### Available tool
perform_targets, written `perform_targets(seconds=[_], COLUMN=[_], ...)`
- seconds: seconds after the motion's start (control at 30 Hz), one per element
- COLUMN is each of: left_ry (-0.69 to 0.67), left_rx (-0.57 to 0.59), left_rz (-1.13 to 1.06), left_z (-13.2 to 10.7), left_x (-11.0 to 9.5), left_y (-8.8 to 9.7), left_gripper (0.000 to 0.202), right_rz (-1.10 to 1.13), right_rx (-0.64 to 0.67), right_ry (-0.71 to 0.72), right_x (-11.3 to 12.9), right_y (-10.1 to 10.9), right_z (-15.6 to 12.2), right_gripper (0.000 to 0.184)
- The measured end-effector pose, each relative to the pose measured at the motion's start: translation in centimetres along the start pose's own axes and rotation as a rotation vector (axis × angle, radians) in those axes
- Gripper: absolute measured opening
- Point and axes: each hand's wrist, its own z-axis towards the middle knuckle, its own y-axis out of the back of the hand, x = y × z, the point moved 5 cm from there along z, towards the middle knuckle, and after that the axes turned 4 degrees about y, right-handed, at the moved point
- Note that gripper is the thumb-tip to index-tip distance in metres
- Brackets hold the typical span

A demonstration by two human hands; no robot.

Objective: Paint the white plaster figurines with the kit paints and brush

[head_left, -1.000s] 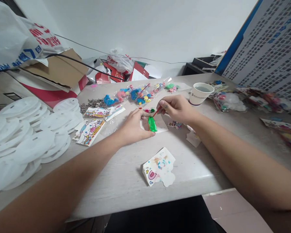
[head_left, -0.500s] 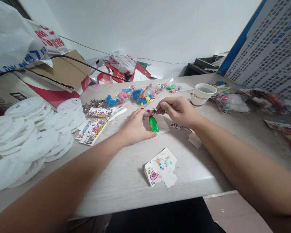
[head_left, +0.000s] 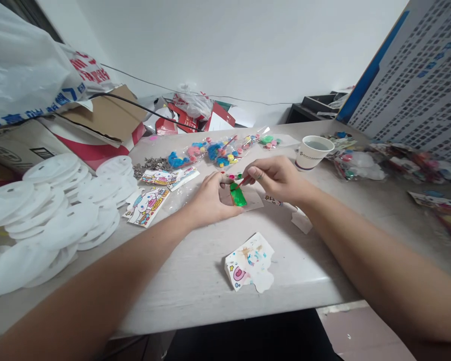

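Note:
A small piece coated in wet-looking bright green paint (head_left: 239, 197) lies on a white card (head_left: 252, 198) in the middle of the table. My left hand (head_left: 212, 201) curves around its left side, thumb at the near edge and fingers at the far edge, gripping it. Pinched in my right hand (head_left: 274, 175) is a thin red paintbrush (head_left: 242, 182), its tip down at the upper part of the green surface. Small paint pots (head_left: 232, 176), red and green among them, stand just behind the piece, partly hidden by my fingers.
A paper cup of liquid (head_left: 313, 153) stands behind my right hand. Bagged paint pots (head_left: 220, 152) line the back. White discs (head_left: 65, 220) pile up at left, near cartoon cards (head_left: 147, 205) and small metal parts (head_left: 152, 166). A paint-stained card (head_left: 251, 261) lies in front.
The brush tip has moved slightly nearer to me over the green surface. My left hand keeps its hold, and the whole view has shifted a little.

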Motion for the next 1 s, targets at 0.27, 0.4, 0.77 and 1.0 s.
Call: perform_targets(seconds=[0.27, 0.4, 0.77, 1.0], left_ry=[0.017, 0.025, 0.065, 0.024], left_rx=[-0.06, -0.077, -0.162, -0.199], left_rz=[-0.024, 0.008, 0.048, 0.051], left_z=[-0.2, -0.3, -0.6, -0.9], left_x=[0.1, -0.1, -0.7, -1.1], left_y=[0.3, 0.3, 1.5, 2.6], left_gripper=[0.056, 0.054, 0.051, 0.049], right_rz=[-0.072, -0.129, -0.357, -0.27], right_rx=[0.002, 0.1, 0.178, 0.019], right_ry=[0.091, 0.106, 0.183, 0.19], right_x=[1.2, 1.5, 2.7, 3.4], right_y=[-0.5, -1.1, -1.1, 0.2], right_z=[-0.1, -0.1, -0.3, -0.3], right_gripper=[0.033, 0.031, 0.019, 0.024])
